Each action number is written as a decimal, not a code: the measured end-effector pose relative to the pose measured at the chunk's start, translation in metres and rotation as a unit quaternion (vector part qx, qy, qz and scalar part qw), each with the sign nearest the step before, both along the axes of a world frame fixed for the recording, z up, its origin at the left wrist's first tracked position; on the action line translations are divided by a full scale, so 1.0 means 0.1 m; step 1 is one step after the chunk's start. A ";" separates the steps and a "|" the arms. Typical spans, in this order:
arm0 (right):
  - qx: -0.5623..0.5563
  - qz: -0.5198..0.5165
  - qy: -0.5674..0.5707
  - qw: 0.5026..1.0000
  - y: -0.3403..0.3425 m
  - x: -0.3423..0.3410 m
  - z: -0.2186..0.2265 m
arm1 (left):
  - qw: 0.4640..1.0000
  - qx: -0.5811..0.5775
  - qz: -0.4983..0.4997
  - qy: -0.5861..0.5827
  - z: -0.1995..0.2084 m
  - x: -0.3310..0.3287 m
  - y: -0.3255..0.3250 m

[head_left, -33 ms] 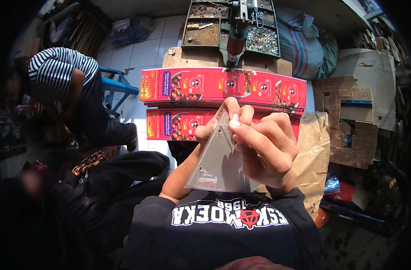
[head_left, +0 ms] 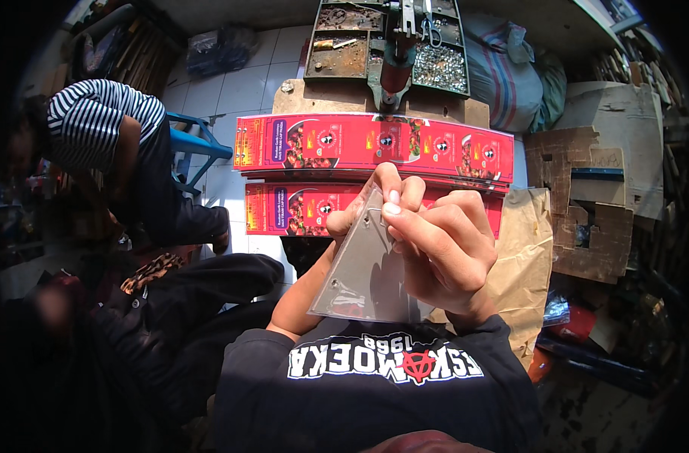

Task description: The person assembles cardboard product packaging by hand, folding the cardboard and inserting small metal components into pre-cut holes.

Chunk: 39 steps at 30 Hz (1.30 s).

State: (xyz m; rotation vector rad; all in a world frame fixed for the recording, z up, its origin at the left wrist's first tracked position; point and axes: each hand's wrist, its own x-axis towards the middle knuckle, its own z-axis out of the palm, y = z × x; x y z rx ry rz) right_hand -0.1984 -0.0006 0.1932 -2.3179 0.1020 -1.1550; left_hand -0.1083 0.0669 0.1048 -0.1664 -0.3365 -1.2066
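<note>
A greyish, see-through plastic sheet [head_left: 363, 279] is held up in front of my chest, tilted, with its narrow end at the top. Two small round holes or eyelets show along its left edge. My left hand [head_left: 352, 217] grips the sheet from behind at the upper end, partly hidden by it. With thumb and fingertips, my right hand [head_left: 454, 253] pinches the sheet's upper corner. Something thin and pale by those fingertips is too small to make out. Just beyond my hands lie two stacks of long red printed strips, a far stack [head_left: 435, 143] and a near stack [head_left: 265, 208].
A dark press-like tool [head_left: 397, 68] stands behind the strips, with a compartment tray [head_left: 344, 57] of small metal parts and scissors [head_left: 432, 32]. Brown paper [head_left: 522, 264] and cut cardboard [head_left: 593, 219] lie right. To the left are a person in stripes [head_left: 107, 113], a blue stool [head_left: 197, 140] and another person's dark-clad legs [head_left: 224, 283].
My right hand and the plastic sheet have shifted very slightly to the left. Both hands keep their hold, and the surroundings look the same.
</note>
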 end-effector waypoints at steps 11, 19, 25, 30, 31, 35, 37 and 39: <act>0.107 0.038 -0.053 0.992 0.01 -0.04 -0.19 | 0.999 -0.041 0.020 -0.015 -0.01 0.03 -0.05; 0.275 -0.114 -0.089 0.950 -0.33 -0.41 -0.33 | 0.948 0.188 0.185 -0.178 -0.02 0.29 0.08; 0.167 -0.211 -0.135 0.954 -0.40 -0.56 -0.34 | 0.843 0.314 0.331 -0.284 0.07 0.28 0.11; 0.075 -0.123 -0.084 0.986 -0.20 -0.22 -0.42 | 0.791 0.345 0.369 -0.346 0.20 0.19 0.11; 0.071 -0.115 -0.086 0.987 -0.17 -0.12 -0.44 | 0.780 0.353 0.373 -0.358 0.23 0.18 0.11; 0.048 -0.102 -0.075 0.991 -0.09 0.07 -0.47 | 0.737 0.370 0.377 -0.421 0.21 0.19 0.17; 0.028 -0.095 -0.081 0.992 -0.09 0.12 -0.49 | 0.734 0.380 0.371 -0.423 0.22 0.17 0.19; -0.009 -0.092 -0.100 0.991 -0.11 0.16 -0.52 | 0.730 0.380 0.373 -0.428 0.19 0.19 0.20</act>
